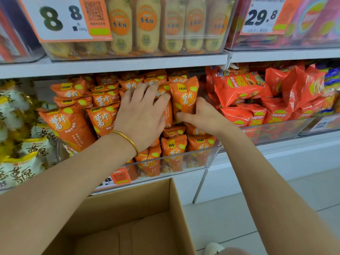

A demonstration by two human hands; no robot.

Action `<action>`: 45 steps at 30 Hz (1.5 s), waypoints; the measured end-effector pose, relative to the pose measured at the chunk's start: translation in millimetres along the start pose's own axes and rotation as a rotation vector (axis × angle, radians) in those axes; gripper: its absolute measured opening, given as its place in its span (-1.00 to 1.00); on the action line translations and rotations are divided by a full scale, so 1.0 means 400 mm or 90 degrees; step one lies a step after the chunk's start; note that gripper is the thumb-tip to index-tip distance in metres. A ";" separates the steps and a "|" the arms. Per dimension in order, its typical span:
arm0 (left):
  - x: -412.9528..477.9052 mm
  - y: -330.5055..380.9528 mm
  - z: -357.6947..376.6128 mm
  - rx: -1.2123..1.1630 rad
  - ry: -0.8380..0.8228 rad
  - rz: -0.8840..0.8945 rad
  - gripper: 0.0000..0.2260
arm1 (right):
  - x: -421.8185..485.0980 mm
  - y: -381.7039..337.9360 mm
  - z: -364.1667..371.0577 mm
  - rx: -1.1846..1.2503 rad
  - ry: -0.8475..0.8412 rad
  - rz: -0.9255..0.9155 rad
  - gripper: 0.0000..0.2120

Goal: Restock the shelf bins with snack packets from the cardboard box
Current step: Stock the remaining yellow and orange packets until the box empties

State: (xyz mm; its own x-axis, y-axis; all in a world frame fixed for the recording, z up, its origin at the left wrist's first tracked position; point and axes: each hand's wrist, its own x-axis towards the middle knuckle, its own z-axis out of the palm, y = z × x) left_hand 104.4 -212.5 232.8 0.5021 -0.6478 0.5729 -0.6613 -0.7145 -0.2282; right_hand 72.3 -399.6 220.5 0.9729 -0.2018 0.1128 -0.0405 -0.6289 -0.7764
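A clear shelf bin (211, 159) on the middle shelf is packed with several orange snack packets (103, 118). My left hand (141, 115), with a gold bangle on the wrist, lies flat with spread fingers on the packets in the bin's middle. My right hand (200, 115) grips the lower end of one upright orange packet (184, 96) at the bin's right side. Below the bin stands the open cardboard box (173, 208); the part of its inside that shows holds no packets.
To the right, a bin of red Lay's packets (241, 89). To the left, yellow-white packets (27, 144). The upper shelf holds bins of rice crackers (147, 24) behind price tags (60, 19). Light floor tiles (230, 218) lie right of the box.
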 end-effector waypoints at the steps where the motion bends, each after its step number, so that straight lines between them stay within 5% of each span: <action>1: 0.000 0.000 0.001 -0.003 -0.002 -0.001 -0.60 | -0.003 -0.007 0.000 0.030 0.030 -0.015 -0.43; 5: -0.001 -0.004 0.003 -0.002 -0.003 0.004 -0.57 | -0.031 -0.018 0.020 0.055 0.240 -0.107 -0.35; 11: -0.001 -0.003 0.002 -0.003 -0.011 0.002 -0.56 | 0.026 -0.019 0.018 -0.058 0.103 -0.025 -0.32; 16: 0.000 -0.005 0.002 0.011 -0.013 0.004 -0.56 | 0.041 -0.032 0.029 -0.053 0.097 0.041 -0.23; 24: 0.000 -0.006 0.001 0.037 -0.017 0.019 -0.56 | -0.039 -0.036 0.064 -0.158 0.328 -0.121 -0.25; 31: 0.003 -0.003 -0.007 0.078 -0.056 0.023 -0.56 | -0.022 -0.041 0.096 -0.320 0.306 -0.087 -0.31; 38: -0.022 -0.001 -0.052 0.094 -0.038 0.039 -0.57 | -0.067 -0.045 0.070 -0.200 0.262 -0.094 -0.19; 43: -0.184 0.002 -0.123 0.010 0.046 0.103 -0.62 | -0.194 -0.079 0.081 -0.110 0.352 -0.158 -0.45; 45: -0.312 -0.010 -0.141 -0.045 0.043 0.112 -0.65 | -0.291 -0.113 0.127 -0.077 0.309 -0.216 -0.53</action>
State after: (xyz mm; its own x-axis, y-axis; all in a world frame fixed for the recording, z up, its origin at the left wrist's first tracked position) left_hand 13.1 -114.0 206.6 0.3381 -0.7401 0.5814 -0.7746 -0.5697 -0.2747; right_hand -27.4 -309.7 211.0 0.7220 -0.2773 0.6339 0.2005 -0.7930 -0.5753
